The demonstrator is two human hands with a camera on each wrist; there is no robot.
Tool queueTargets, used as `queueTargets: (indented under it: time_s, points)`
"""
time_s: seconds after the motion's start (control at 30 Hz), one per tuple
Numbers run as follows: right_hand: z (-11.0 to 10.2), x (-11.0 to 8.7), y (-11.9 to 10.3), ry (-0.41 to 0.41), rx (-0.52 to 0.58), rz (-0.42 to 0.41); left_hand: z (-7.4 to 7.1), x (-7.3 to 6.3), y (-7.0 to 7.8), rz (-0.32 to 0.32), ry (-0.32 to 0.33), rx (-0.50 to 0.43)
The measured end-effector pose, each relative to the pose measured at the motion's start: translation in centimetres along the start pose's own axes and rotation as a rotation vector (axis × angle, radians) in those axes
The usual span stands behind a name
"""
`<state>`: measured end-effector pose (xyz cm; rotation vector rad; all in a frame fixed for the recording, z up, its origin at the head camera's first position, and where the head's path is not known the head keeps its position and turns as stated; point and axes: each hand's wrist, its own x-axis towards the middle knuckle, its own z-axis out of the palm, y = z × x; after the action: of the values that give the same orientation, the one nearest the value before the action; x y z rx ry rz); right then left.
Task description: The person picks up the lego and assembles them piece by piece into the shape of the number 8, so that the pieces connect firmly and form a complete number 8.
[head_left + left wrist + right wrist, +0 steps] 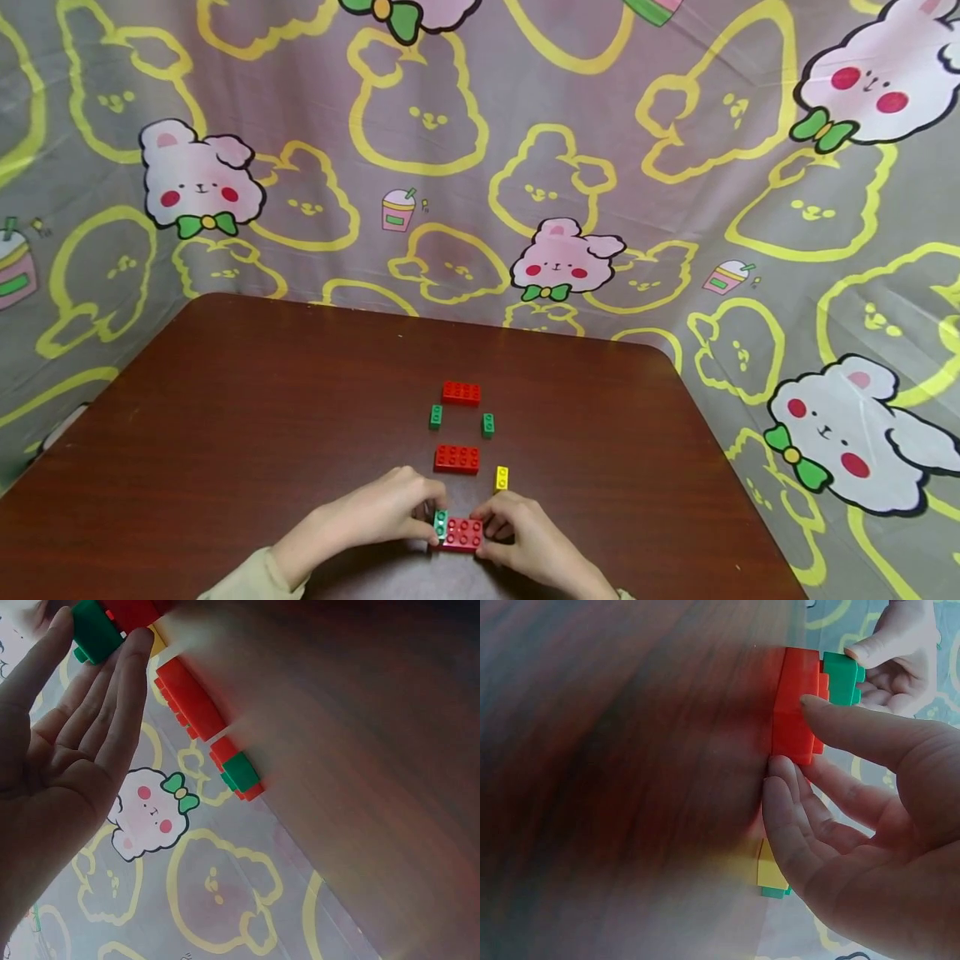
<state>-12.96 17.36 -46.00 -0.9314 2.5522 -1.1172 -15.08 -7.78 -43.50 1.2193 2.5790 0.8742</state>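
The left hand (393,504) pinches the green brick (441,525), the right hand (536,537) the red brick (466,534) at three o'clock; both bricks seem light, rigid, best held by sides.

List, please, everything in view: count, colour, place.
Large bricks: 3, red, lined up near to far.
Small bricks: 3, green, one at the left end of the near red brick, two farther.
Yellow brick: 1, yellow, beyond the right grip.
Table: 1, brown, under the bricks.
Printed cloth: count unclear, mainly grey, around the table.
Sleeves: 2, pale, bottom edge.
Left grip: 1, pinching the near green brick.
Right grip: 1, holding the near red brick.
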Motion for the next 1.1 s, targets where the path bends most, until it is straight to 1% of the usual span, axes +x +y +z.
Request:
queueTargets:
  time_s: [0.1, 0.27, 0.43, 0.53, 0.67, 0.8, 0.93, 1.1]
  points:
    - [0.0, 0.0, 0.0, 0.006, -0.014, -0.016, 0.1, -0.1, -0.1, -0.001, 0.009, -0.011]
    - [-0.1, 0.1, -0.3, 0.003, -0.016, -0.001, 0.2, -0.2, -0.2, -0.005, 0.01, -0.004]
    - [0.0, 0.0, -0.3, 0.007, -0.037, -0.024, 0.1, -0.2, 0.0, -0.009, -0.005, 0.02]
    - [0.1, -0.1, -0.3, 0.01, -0.043, -0.038, 0.1, -0.2, 0.1, -0.024, -0.02, 0.02]
    - [-0.1, -0.2, -0.3, 0.009, -0.032, -0.04, 0.1, -0.1, 0.2, -0.045, -0.032, 0.001]
    - [-0.4, -0.2, -0.5, 0.01, 0.001, -0.035, 0.1, -0.1, 0.1, -0.053, -0.04, -0.021]
    - [-0.9, 0.1, -0.6, 0.036, 0.012, -0.024, 0.2, -0.1, 0.1, -0.064, -0.05, -0.036]
    - [-1.8, 0.5, -0.6, 0.102, -0.032, -0.044, 0.1, -0.2, 0.1, -0.058, -0.047, -0.02]
